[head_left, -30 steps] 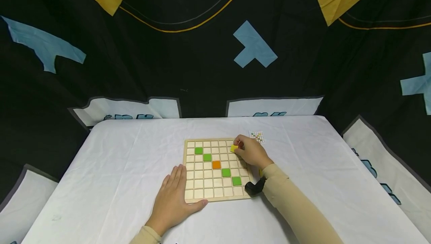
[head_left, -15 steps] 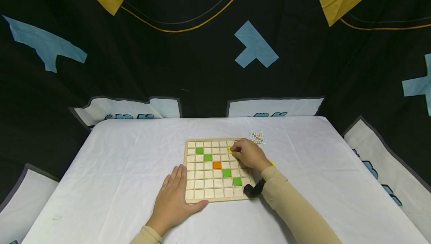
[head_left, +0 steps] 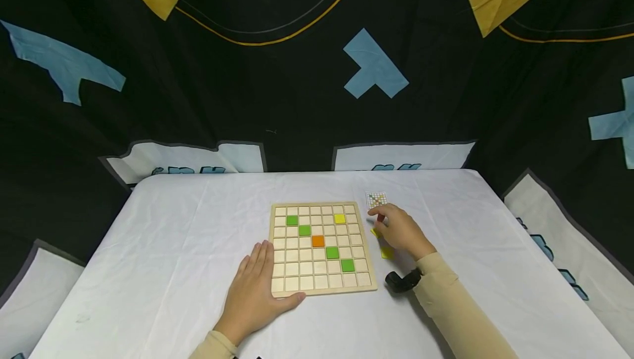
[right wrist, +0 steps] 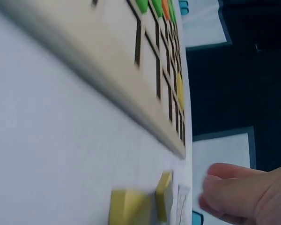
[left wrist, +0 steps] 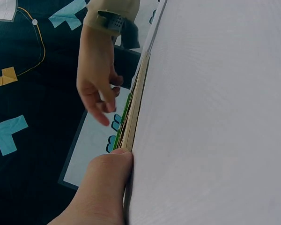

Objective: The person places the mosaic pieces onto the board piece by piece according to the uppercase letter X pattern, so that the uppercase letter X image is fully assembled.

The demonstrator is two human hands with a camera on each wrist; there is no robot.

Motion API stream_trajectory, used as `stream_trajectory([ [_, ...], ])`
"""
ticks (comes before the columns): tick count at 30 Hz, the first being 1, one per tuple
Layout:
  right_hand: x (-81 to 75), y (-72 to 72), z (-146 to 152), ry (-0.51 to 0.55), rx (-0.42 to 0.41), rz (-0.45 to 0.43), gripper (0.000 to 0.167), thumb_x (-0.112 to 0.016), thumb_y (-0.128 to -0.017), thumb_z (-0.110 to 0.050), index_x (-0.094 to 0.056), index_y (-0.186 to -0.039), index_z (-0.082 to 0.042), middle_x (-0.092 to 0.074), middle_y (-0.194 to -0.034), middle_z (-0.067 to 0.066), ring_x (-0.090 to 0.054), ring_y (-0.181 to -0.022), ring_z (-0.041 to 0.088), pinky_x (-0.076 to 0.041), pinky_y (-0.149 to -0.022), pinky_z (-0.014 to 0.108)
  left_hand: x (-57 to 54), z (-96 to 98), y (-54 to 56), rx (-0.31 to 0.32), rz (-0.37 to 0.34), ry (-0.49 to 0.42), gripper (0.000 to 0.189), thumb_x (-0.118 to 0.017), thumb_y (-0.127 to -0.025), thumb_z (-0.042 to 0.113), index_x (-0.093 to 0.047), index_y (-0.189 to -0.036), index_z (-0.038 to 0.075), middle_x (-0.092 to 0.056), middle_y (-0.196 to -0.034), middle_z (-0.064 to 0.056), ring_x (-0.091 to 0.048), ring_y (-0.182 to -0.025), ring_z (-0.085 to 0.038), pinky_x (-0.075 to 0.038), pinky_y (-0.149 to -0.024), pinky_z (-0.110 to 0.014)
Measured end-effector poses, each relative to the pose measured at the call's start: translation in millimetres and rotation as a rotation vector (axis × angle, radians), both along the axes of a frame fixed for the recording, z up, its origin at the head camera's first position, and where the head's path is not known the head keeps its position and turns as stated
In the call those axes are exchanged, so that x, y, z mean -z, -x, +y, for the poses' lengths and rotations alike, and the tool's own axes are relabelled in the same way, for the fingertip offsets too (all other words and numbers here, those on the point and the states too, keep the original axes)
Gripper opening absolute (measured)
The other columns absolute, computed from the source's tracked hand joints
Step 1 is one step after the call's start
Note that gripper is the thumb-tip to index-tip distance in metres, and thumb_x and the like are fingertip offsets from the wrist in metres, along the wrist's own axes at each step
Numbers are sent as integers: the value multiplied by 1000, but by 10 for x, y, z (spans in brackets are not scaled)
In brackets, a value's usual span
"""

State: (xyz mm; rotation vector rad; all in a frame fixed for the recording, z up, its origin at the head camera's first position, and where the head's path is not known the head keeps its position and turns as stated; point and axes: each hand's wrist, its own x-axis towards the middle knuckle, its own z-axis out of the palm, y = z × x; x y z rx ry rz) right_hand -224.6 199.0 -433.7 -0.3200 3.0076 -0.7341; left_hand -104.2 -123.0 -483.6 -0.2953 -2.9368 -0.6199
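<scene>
My left hand (head_left: pixel 253 293) lies with straight fingers along the left side of a wooden grid board (head_left: pixel 342 292), thumb at its near edge. Several green tiles, one orange tile (head_left: pixel 318 241) and one yellow tile (head_left: pixel 339 218) sit in the board's squares. To the right of the board, my right hand (head_left: pixel 402 232) hovers with loosely bent fingers and no tile showing between them. Below its fingertips are a tilted yellow tile (right wrist: pixel 164 197) and another yellow tile (head_left: pixel 387 253) lying on the table. The left wrist view shows my left thumb (left wrist: pixel 107 173) against the board's edge.
A small printed card with a coloured grid (head_left: pixel 376 199) lies beyond the right hand, beside the board's far right corner. White cloth covers the table (head_left: pixel 163 254). A black curtain (head_left: pixel 297 100) with coloured shapes hangs behind it.
The right hand has set the yellow tile into a square in the board's upper right, let go, and moved right over the loose yellow tiles. The left hand has stayed put.
</scene>
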Motion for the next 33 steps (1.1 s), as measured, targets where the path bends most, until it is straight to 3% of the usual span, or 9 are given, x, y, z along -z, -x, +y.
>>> stream_trajectory([
  [4,48,-20,86,-30,-8,-83,34,-68,-93,-14,-67,-127,-13,-63,-101,4,-54,-87,19,-48,-78,36,7,-3,7,-2,4,-2,127,-59,-72,85,-24,-155,-5,-23,-164,-19,-21,-153,-35,-20,-123,-52],
  [7,69,-45,114,-45,-25,-98,34,-73,-90,-14,-69,-123,-12,-62,-101,3,-55,-87,18,-49,-78,37,14,-4,12,-2,6,-2,127,-60,-72,85,-24,-155,-5,-22,-164,-19,-21,-153,-35,-20,-123,-52],
  [13,73,-59,126,-46,-4,-86,19,-78,-86,-16,-67,-101,-12,-60,-92,2,-54,-83,18,-47,-75,35,20,-6,19,-2,15,-3,127,-61,-72,84,-25,-154,-5,-23,-164,-19,-22,-153,-35,-20,-123,-52],
  [18,56,-35,100,-1,40,-77,19,-79,-84,-19,-61,-88,-17,-62,-85,-1,-52,-75,17,-40,-66,29,17,-8,23,-1,1,4,127,-59,-72,85,-23,-155,-4,-21,-164,-18,-20,-153,-34,-20,-123,-52],
  [25,-7,-19,-138,131,51,-47,15,-77,-88,-22,-64,-94,-17,-66,-91,-1,-53,-77,17,-40,-65,28,0,-9,14,0,4,5,126,-57,-73,85,-24,-154,-5,-23,-163,-19,-22,-153,-35,-23,-122,-53],
  [33,29,-26,-546,189,-45,-12,14,-76,-88,-23,-65,-94,-18,-63,-86,-4,-55,-79,15,-45,-72,31,-3,-1,8,3,0,6,127,-57,-73,85,-25,-154,-6,-24,-163,-20,-23,-152,-36,-24,-122,-53],
])
